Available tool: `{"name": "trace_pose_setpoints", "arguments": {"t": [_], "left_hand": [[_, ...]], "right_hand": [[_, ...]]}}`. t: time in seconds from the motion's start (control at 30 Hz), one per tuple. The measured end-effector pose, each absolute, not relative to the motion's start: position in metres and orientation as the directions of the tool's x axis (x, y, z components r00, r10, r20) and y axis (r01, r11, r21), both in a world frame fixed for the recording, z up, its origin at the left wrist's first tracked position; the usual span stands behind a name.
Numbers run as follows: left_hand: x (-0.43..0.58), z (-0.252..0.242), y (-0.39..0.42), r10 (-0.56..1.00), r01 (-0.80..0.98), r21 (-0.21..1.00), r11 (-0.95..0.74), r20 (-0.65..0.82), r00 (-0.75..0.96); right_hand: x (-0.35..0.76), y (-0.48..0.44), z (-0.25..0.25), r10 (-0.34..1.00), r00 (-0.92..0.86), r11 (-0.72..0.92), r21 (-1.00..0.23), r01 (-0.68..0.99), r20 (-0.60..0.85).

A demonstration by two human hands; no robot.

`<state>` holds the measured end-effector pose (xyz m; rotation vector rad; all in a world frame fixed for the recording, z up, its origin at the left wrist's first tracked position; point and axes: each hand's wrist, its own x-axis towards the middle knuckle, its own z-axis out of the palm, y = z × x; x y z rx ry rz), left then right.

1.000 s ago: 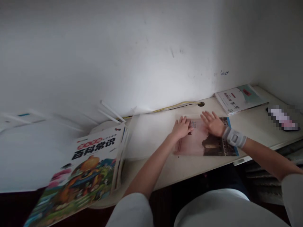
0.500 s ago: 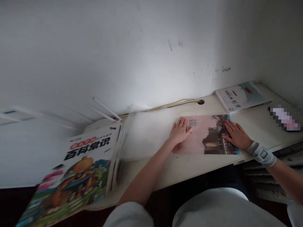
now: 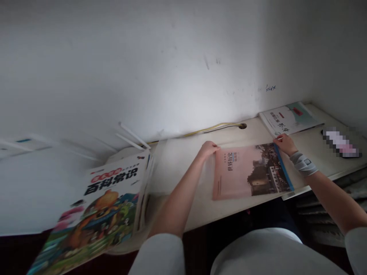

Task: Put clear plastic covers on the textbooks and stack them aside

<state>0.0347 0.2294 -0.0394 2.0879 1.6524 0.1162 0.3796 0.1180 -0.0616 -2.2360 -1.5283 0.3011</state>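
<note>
- Between my two hands lies a pink book [image 3: 243, 173] with a photograph on its cover, flat on the counter [image 3: 183, 160], its near edge close to the counter's front lip.
- My left hand [image 3: 208, 148] sits at the book's far left corner; the fingers are curled over that corner, though I cannot tell whether they pinch the cover or only rest on it.
- My right hand [image 3: 284, 144], a grey wrist strap [image 3: 302, 163] behind it, is at the far right corner, by the blue spine; the fingers are pressed together and bent onto the edge, and how firmly they grip I cannot tell.
- Just beyond my right fingers, a white and teal book [image 3: 289, 119] lies flat against the wall, near the pink book's corner but apart from it.
- Beyond and between both sets of fingers, a yellow cable [image 3: 213, 128] runs along the wall into a hole in the counter.
- Well to the left of my left fingers, a stack of picture books [image 3: 106, 206] juts over the counter's edge, the top cover bright with cartoon art.
</note>
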Motion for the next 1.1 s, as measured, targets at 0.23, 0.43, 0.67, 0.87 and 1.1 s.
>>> {"name": "trace_pose_setpoints", "arguments": {"t": [0.23, 0.43, 0.67, 0.87, 1.1], "left_hand": [[0.018, -0.040, 0.206, 0.940, 0.912, 0.344, -0.221, -0.174, 0.294], [0.027, -0.042, 0.191, 0.955, 0.943, 0.218, -0.250, -0.105, 0.277], [0.033, -0.038, 0.170, 0.970, 0.966, 0.096, -0.239, -0.019, 0.242], [0.069, -0.040, 0.111, 0.720, 0.712, 0.119, -0.692, 0.038, 0.693], [0.088, -0.055, 0.054, 0.519, 0.515, 0.126, -0.848, 0.000, 0.855]], "right_hand": [[0.370, 0.118, -0.064, 0.974, 0.225, -0.210, -0.332, 0.920, 0.006], [0.345, 0.115, -0.066, 0.972, 0.220, -0.207, -0.143, 0.968, 0.082], [0.330, 0.118, -0.068, 0.988, 0.087, -0.090, 0.016, 0.996, 0.130], [0.336, 0.121, -0.068, 0.991, 0.058, -0.067, 0.067, 0.996, 0.125], [0.335, 0.127, -0.070, 0.992, 0.064, -0.075, 0.097, 0.992, 0.110]]}}
